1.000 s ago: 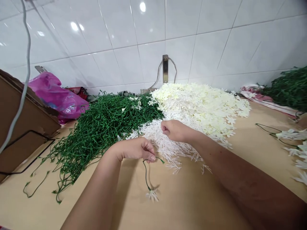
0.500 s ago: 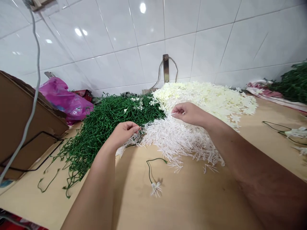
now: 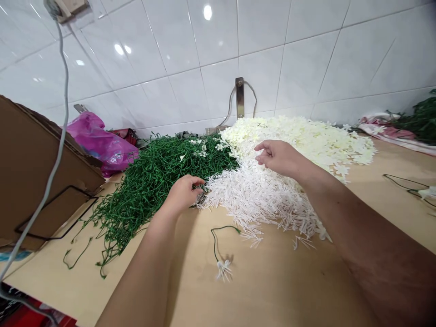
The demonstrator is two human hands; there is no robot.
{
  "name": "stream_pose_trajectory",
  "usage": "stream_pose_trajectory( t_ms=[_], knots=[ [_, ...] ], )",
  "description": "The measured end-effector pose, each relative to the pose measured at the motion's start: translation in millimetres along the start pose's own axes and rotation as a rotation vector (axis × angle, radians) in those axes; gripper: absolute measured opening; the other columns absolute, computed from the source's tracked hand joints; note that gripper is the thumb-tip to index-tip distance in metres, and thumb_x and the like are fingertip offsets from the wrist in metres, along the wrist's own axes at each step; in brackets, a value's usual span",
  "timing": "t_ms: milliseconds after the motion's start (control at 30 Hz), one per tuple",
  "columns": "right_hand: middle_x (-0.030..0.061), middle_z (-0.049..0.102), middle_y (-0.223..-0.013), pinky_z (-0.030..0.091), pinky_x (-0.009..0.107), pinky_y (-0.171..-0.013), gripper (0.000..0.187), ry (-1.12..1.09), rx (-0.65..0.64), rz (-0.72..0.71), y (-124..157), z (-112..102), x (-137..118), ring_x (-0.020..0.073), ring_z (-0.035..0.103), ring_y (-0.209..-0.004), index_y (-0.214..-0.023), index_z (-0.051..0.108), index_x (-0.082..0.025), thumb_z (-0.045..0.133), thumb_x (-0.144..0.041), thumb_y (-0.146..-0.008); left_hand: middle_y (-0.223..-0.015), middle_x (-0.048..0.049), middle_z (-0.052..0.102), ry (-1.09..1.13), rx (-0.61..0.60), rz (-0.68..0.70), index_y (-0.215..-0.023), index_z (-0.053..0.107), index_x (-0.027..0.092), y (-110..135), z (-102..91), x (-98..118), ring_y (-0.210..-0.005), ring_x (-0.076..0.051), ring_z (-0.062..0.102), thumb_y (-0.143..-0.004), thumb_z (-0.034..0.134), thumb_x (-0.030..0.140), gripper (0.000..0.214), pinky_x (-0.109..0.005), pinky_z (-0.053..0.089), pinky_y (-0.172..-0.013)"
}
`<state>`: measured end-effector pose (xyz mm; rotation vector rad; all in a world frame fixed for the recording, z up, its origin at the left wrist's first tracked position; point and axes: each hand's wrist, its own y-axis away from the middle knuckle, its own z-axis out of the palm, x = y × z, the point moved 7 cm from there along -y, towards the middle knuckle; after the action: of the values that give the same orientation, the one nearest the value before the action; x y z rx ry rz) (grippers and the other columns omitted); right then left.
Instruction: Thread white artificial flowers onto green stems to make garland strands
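My left hand (image 3: 184, 193) is closed in a pinch at the edge of a big heap of green plastic stems (image 3: 150, 181), where it meets a pile of white plastic stamen pieces (image 3: 259, 195). What its fingers grip is too small to name. My right hand (image 3: 277, 156) hovers over the white stamens, next to a mound of cream fabric petals (image 3: 306, 138); its fingers are loosely curled and apart, and I see nothing in them. One finished stem with a white flower (image 3: 221, 254) lies on the wooden table (image 3: 272, 281) in front of me.
A brown cardboard box (image 3: 30, 168) stands at the left with a pink plastic bag (image 3: 98, 143) behind it. A grey cable (image 3: 56, 150) hangs down at the left. More green stems (image 3: 420, 120) and finished flowers (image 3: 417, 188) lie at the right. A white tiled wall backs the table.
My left hand let go of the finished stem, which now lies on the table, and moved up to the green heap. My right hand rose toward the cream petals and loosened its pinch.
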<state>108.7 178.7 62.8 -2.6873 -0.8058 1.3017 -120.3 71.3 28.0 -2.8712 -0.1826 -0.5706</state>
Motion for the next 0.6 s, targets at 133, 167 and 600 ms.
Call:
stream_pose_trajectory(
  t_ms=[133, 167, 600],
  knots=[
    [0.0004, 0.056, -0.059, 0.036, 0.027, -0.048, 0.012, 0.053, -0.028, 0.000, -0.3, -0.6, 0.7, 0.0110, 0.049, -0.050, -0.072, 0.058, -0.019, 0.060, -0.026, -0.063, -0.080, -0.0048, 0.056, -0.168, 0.007, 0.132, -0.081, 0.065, 0.023, -1.3, 10.1, 15.9, -0.084, -0.020, 0.050, -0.068, 0.048, 0.021, 0.021, -0.030, 0.038, -0.074],
    [0.0008, 0.056, -0.058, 0.036, 0.027, -0.048, 0.007, 0.054, -0.038, -0.006, 0.0, -0.9, 0.2, 0.0109, 0.048, -0.050, -0.066, 0.058, -0.019, 0.059, -0.025, -0.063, -0.080, -0.0048, 0.056, -0.183, 0.025, 0.143, -0.079, 0.065, 0.022, -1.5, 9.5, 17.6, -0.084, -0.020, 0.050, -0.070, 0.047, 0.022, 0.020, -0.030, 0.038, -0.074],
    [0.0035, 0.053, -0.064, 0.037, 0.029, -0.053, 0.006, -0.156, 0.241, 0.000, 6.5, -76.3, 6.2, 0.0121, 0.047, -0.057, -0.064, 0.056, -0.017, 0.056, -0.023, -0.067, -0.087, -0.0046, 0.057, -0.027, 0.202, 0.037, -0.082, 0.058, 0.019, -4.8, -10.9, 14.8, -0.073, -0.017, 0.053, -0.073, 0.043, 0.034, 0.023, -0.027, 0.041, -0.066]
  ],
)
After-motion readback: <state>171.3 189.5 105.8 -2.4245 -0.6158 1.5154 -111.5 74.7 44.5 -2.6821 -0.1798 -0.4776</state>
